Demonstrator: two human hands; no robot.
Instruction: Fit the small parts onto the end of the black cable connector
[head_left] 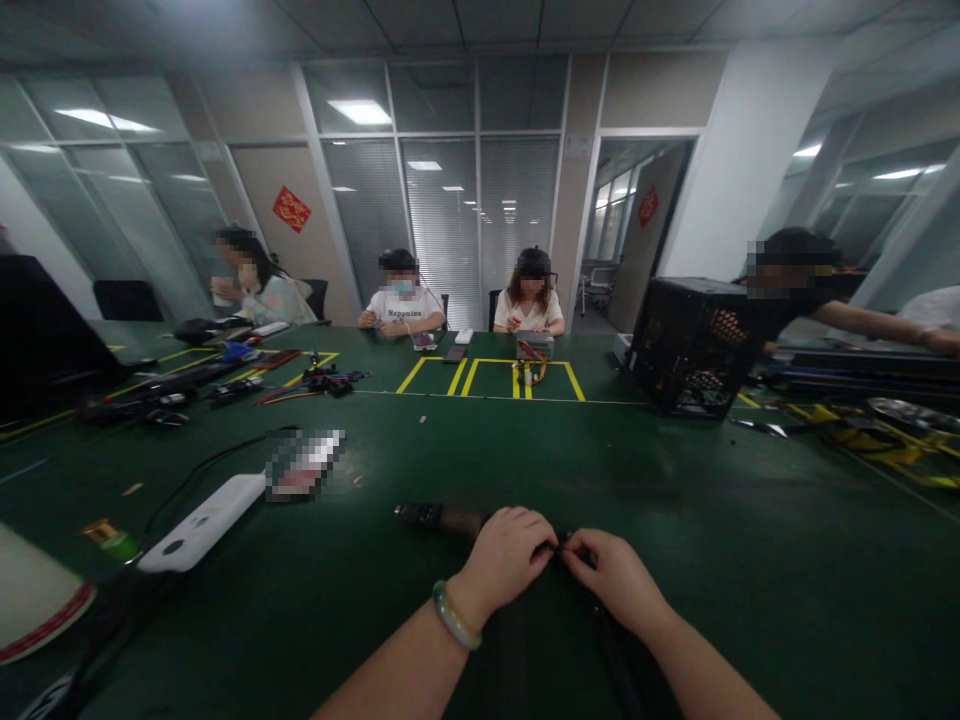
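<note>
A dark rod-like object with a black, jointed-looking end lies across the green table in front of me; its exact kind does not show. My left hand, with a green bangle on the wrist, is closed over its right part, fingers curled down. Close beside it, my right hand pinches thumb and fingers together at a small dark part, too small and hidden to name. The fingertips of both hands nearly meet there. A thin black strip, perhaps a strap or cable, runs below my right wrist toward the near edge.
To the left are a white power strip, a blurred phone-like item, a green-and-gold small bottle and a paper cup. A black computer case stands at right. Across the table, several people sit near cables and a power supply.
</note>
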